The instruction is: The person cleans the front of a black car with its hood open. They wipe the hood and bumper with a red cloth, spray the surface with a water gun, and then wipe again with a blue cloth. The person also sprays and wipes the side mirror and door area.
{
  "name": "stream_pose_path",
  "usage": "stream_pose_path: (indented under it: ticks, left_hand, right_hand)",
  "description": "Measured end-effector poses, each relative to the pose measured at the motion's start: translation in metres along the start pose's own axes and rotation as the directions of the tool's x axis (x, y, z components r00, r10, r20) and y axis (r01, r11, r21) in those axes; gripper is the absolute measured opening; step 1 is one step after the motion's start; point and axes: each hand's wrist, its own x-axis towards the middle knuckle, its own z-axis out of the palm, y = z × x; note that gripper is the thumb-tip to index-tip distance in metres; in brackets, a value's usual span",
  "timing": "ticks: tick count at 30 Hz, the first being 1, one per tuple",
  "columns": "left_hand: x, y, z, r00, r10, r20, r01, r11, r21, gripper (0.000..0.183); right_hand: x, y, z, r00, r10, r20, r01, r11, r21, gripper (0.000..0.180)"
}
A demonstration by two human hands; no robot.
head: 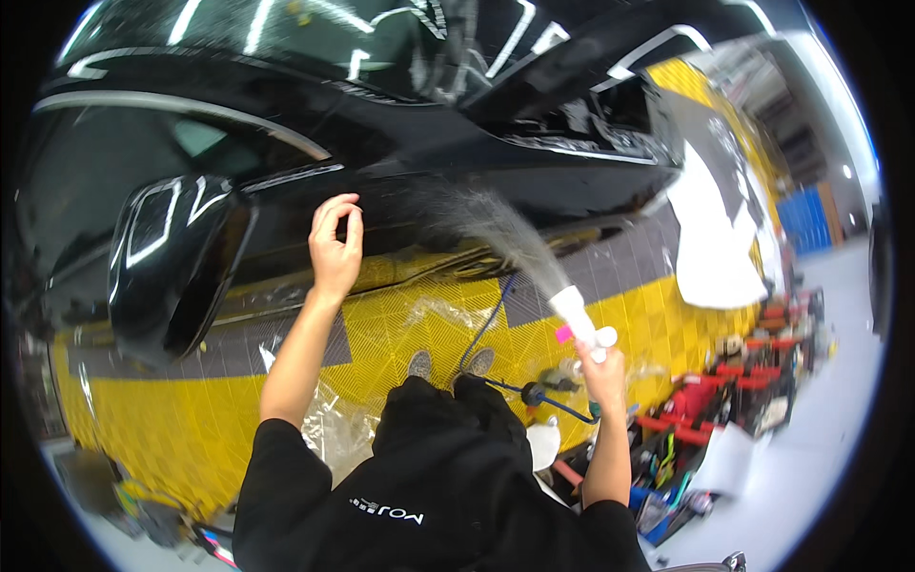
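My right hand [605, 379] grips a white spray gun [576, 314] with a pink tab on its side. A pale fan of spray [511, 232] leaves its nozzle and reaches the glossy black front fender [422, 189] of a car. From near the gun a blue hose [572, 410] with a dark round fitting runs down to the floor by my feet. My left hand [334, 247] is raised in front of the car's side with bent fingers, thumb apart, and nothing visible in it. Left of it juts the black side mirror [175, 268].
White sheeting [715, 264] hangs at the car's front end, beside an open cavity [597, 129] in the bodywork. Yellow and grey floor tiles [422, 314] carry clear plastic film [339, 429]. Red-framed racks [743, 379] and cluttered tools stand at right. A blue panel [808, 220] stands farther off.
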Motion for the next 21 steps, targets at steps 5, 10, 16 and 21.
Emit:
stream_pose_path:
  ticks: [5,10,16,21]
  left_hand:
    - [0.034,0.014,0.062,0.842,0.382,0.381,-0.500,0.817,0.288,0.047]
    - [0.042,0.033,0.131,0.643,0.430,0.634,-0.755,0.498,0.427,0.066]
    - [0.074,0.056,0.221,0.430,0.462,0.776,-0.885,0.385,0.261,0.071]
    - [0.082,0.080,0.299,0.381,0.453,0.806,-0.894,0.402,0.197,0.068]
  right_hand:
    - [-0.057,-0.008,0.018,0.989,-0.147,-0.020,0.144,0.982,-0.120,0.036]
    - [-0.051,-0.001,0.006,0.989,0.079,-0.125,-0.071,0.995,0.067,0.040]
    - [-0.038,0.009,-0.003,0.994,-0.104,0.034,0.106,0.994,-0.041,0.046]
    - [0.010,0.062,-0.052,0.988,0.152,0.006,-0.151,0.973,0.173,0.050]
